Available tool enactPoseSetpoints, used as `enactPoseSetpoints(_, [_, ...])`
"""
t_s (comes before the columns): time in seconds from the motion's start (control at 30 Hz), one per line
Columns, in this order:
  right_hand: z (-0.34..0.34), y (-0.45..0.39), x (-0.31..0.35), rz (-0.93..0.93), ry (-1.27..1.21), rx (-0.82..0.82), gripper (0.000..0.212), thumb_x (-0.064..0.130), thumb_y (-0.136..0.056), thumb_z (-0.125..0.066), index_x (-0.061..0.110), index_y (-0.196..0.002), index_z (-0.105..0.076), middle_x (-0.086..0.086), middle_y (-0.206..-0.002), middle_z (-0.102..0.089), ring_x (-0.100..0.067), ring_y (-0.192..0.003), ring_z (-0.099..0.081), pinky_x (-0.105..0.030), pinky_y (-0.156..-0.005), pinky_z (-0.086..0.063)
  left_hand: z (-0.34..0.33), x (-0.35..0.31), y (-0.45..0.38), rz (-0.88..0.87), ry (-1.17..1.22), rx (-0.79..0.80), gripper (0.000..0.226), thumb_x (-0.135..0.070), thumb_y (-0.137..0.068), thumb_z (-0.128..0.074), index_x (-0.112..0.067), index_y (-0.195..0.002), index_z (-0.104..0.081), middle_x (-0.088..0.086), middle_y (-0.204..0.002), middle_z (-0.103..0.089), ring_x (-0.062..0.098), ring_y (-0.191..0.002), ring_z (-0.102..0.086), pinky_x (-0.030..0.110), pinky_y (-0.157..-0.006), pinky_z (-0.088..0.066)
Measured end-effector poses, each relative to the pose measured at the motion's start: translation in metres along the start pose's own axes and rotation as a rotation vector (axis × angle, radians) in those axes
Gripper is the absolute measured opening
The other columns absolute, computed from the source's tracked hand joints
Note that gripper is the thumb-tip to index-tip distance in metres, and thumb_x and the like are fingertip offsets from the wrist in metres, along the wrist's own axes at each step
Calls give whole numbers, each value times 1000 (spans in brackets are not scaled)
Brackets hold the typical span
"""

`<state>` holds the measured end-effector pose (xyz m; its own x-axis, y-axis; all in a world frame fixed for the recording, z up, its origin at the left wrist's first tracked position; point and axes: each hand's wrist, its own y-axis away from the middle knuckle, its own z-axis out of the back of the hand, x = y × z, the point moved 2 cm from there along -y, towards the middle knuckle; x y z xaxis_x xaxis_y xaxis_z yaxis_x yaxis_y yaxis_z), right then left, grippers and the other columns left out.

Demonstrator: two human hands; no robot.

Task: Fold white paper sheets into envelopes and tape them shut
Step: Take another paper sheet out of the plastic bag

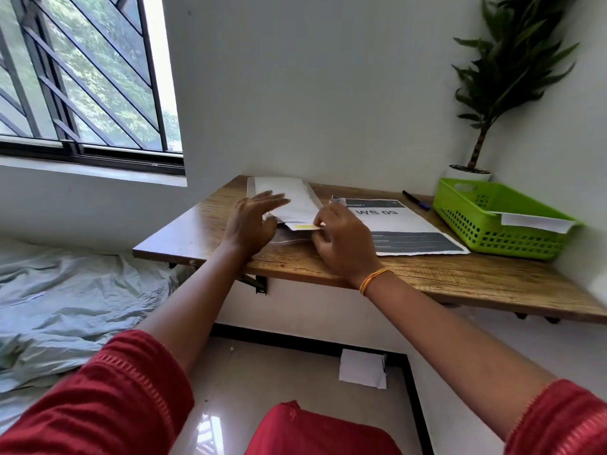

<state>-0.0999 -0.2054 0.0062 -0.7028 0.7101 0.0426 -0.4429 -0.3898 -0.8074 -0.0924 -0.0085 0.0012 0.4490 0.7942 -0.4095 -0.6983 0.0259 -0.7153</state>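
A folded white paper (297, 201) lies lengthwise on the wooden table (427, 274), reaching back to the wall. A yellow strip (304, 227) sits at its near end. My right hand (345, 244) pinches that near end with thumb and fingers, right beside the yellow strip. My left hand (251, 221) hovers over the paper's left side with fingers spread and flat; I cannot tell whether it touches. A clear plastic piece (289, 239) lies under the paper's near end, partly hidden by both hands.
A printed sheet marked "WS 09" (404, 228) lies right of the hands. A green basket (492, 218) holding a white folded paper stands at the far right, a dark pen (415, 200) behind the sheet, a potted plant (486, 103) in the corner. A white paper (363, 369) lies on the floor.
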Motion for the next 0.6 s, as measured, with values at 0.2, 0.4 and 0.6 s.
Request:
enactPoseSetpoints(0.2, [-1, -2, -20, -679, -428, 54, 16, 20, -75, -69, 16, -90, -70, -7, -111, -54, -19, -100, -53, -30, -89, -48, -2, -32, 21, -155, -146, 63, 31, -15, -81, -61, -18, -110, -71, 5, -99, -74, 22, -88, -71, 33, -83, -54])
enactPoseSetpoints(0.4, [19, -8, -25, -1518, -1572, 122, 18, 15, -95, -46, 5, -106, -56, -18, -111, -60, -33, -111, -61, -49, -79, -57, -2, -47, 32, -164, -153, 12, 21, -15, -81, -65, -12, -99, -75, 10, -86, -75, 29, -76, -70, 40, -80, -53])
enactPoseSetpoints(0.6, [33, 2, -38, -1468, -1163, 466, 32, -18, -90, -36, 1, -115, -39, -25, -116, -54, -35, -55, -70, -30, -32, -51, -4, -63, 33, -176, -180, 103, 39, -50, -74, -71, -23, -101, -75, -2, -102, -74, 14, -96, -70, 34, -79, -56])
